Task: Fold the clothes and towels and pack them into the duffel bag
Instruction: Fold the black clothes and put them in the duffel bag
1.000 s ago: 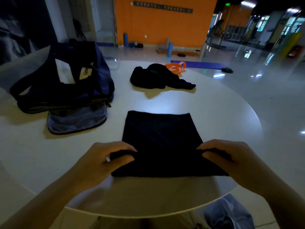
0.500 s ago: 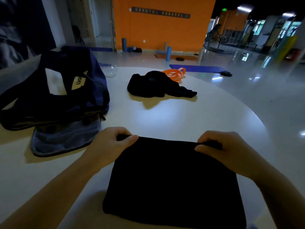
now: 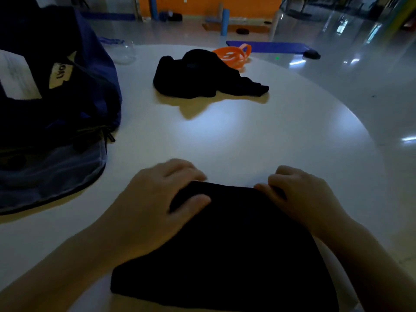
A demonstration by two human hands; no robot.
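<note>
From the head view, a navy fabric duffel bag [image 3: 56, 104] sits on the round white desk [image 3: 225, 136], with a crumpled black garment [image 3: 202, 75] and orange rubber bands [image 3: 234, 55] to its right. Nearer than the bag, both hands pinch the far edge of a flat folded black cloth [image 3: 225, 244]: the left hand [image 3: 157, 199] at its left corner, the right hand [image 3: 299, 194] at its right.

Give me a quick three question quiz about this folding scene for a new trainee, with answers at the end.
1. True or false: both hands grip the far edge of the black cloth.
2. Which side of the table holds the duffel bag: the person's left or right?
3. What orange item lies touching the crumpled black garment?
   A. a towel
   B. looped bands
   C. a cap

Key:
1. True: the left hand and right hand each pinch a far corner.
2. Left.
3. B, the orange bands.
</note>
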